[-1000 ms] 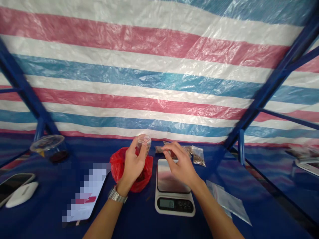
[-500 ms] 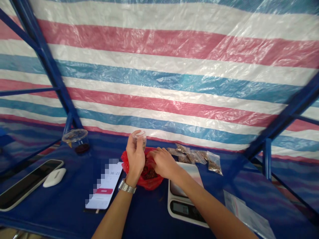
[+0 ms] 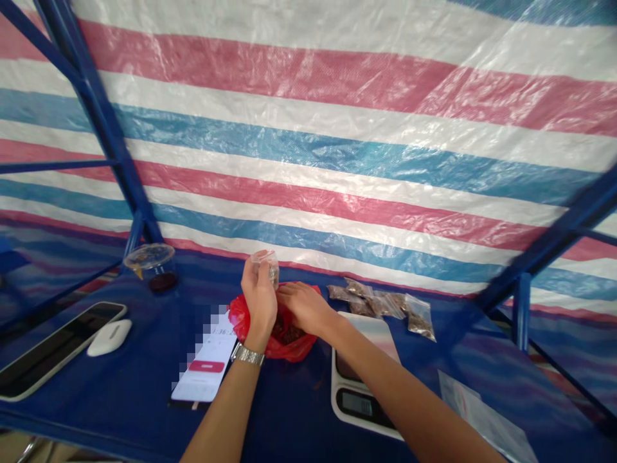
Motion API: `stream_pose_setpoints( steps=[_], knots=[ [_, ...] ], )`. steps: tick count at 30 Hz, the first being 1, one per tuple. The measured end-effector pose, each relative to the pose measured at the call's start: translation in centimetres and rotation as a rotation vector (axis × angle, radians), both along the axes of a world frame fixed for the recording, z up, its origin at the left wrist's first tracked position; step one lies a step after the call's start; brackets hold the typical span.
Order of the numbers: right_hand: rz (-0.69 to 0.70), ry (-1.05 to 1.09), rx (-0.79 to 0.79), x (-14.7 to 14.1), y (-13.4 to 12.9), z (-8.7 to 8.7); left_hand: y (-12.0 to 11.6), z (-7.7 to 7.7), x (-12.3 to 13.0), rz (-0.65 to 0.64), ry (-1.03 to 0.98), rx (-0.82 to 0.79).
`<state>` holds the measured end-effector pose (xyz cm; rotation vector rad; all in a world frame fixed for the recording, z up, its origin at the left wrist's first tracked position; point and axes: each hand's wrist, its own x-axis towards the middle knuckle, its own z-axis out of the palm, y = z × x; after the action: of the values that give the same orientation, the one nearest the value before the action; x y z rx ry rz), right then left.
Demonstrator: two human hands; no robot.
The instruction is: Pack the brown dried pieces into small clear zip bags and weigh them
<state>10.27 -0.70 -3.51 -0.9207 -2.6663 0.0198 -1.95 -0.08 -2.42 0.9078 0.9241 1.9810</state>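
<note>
Behind the scale [image 3: 357, 404], filled bags [image 3: 420, 316] of brown bits lie in a loose, partly overlapping group. Filling looks done for these; whether each is sealed, I cannot tell.

Small bag [image 3: 272, 271]: held up just above the far side of the red sack [image 3: 292, 350], with some bits showing through the clear plastic. My judgement: part-way, neither set down with the group nor on the visible part of the scale. More brown bits sit in the sack, so there is loose stuff left. Flat bags [image 3: 486, 415] lie to the right of the scale, looking unused.

Left hand [image 3: 260, 305]: closed around the small bag, thumb against fingers, watch [image 3: 249, 355] at the wrist. Right hand [image 3: 307, 307]: reaches over the sack's mouth, fingertips tucked out of sight. How far open they are, or whether they pinch anything, I cannot tell.

Count: filled bags, six that I can separate (the overlap may hide another). Small bag in hand, one. Flat bags, at least two, layered. Sack, one. Scale, one, lit, digits too faint to trust. Phones, two: a dark one [image 3: 62, 350] and a lit one [image 3: 207, 366]. White case [image 3: 110, 337], one. Tub [image 3: 150, 258], one. Watch, one.
</note>
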Motion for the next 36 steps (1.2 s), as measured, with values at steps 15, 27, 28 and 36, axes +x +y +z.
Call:
stream_pose_setpoints(
  steps=[15, 27, 28, 36],
  knots=[
    [-0.01, 0.133, -0.242, -0.3, -3.4, -0.6, -1.1, 1.9, -0.6, -0.039, -0.151, -0.006],
    [0.051, 0.441, -0.672, -0.5, -5.1, -0.3, -0.7, 1.5, -0.8, -0.05, -0.153, 0.041],
    [0.058, 0.474, -0.732, -0.4, -5.0, -0.4, -0.7, 1.5, -0.9, -0.047, -0.156, 0.04],
    [-0.023, 0.766, -0.909, 2.0, -5.3, 0.0, -0.9, 1.7, -1.0, -0.103, -0.109, -0.002]
  ],
)
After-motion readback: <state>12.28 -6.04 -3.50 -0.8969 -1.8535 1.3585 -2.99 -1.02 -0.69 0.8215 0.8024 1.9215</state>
